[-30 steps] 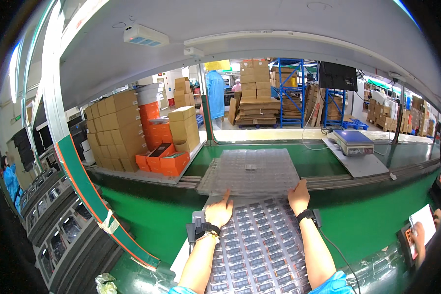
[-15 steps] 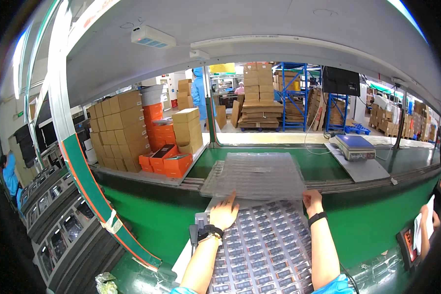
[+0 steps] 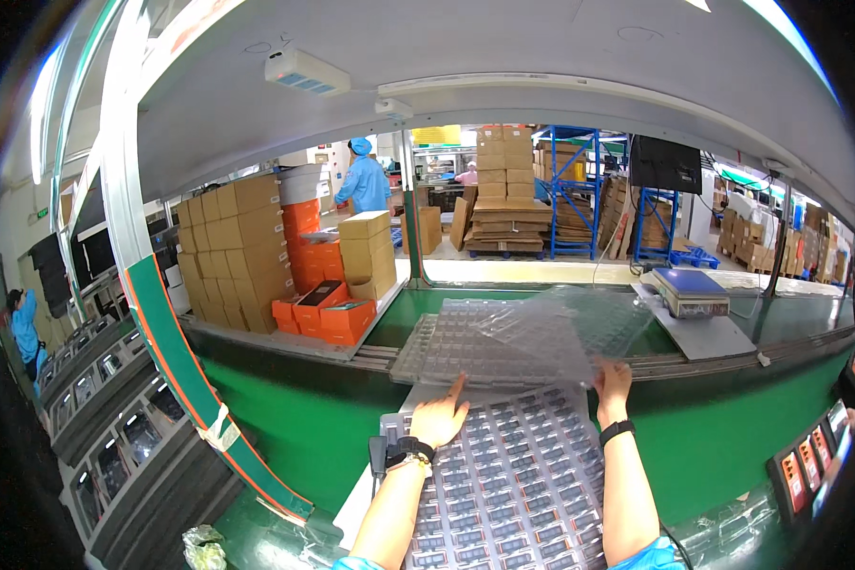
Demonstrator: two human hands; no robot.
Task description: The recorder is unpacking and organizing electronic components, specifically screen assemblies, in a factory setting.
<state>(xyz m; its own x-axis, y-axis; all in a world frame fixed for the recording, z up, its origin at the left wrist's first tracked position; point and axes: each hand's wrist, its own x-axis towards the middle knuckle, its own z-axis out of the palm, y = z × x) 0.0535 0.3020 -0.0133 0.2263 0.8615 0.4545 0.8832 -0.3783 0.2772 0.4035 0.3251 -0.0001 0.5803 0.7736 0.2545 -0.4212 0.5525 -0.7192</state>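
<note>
A translucent plastic tray (image 3: 503,484) filled with rows of small dark, flat parts lies between my forearms. My left hand (image 3: 437,419) rests on that tray's far left part, index finger stretched toward the front edge of a stack of clear empty trays (image 3: 484,347). The fingers are apart and hold nothing. With pinched fingers, my right hand (image 3: 614,382) grips the near right corner of a clear plastic tray (image 3: 589,318), which is tilted up and swung right over the stack. Part of its outline is hard to make out.
A blue-topped scale (image 3: 689,290) stands on a grey board at the far right. Orange boxes (image 3: 347,321) and brown cartons (image 3: 242,247) are piled at left. Black trays of devices (image 3: 142,437) line the left side. A tray of orange-and-black items (image 3: 800,475) sits at right.
The top clear tray has lifted and shifted right off the stack, its corner in my right hand. My left hand has barely moved. The white sheet at the right edge has moved off the orange-and-black items.
</note>
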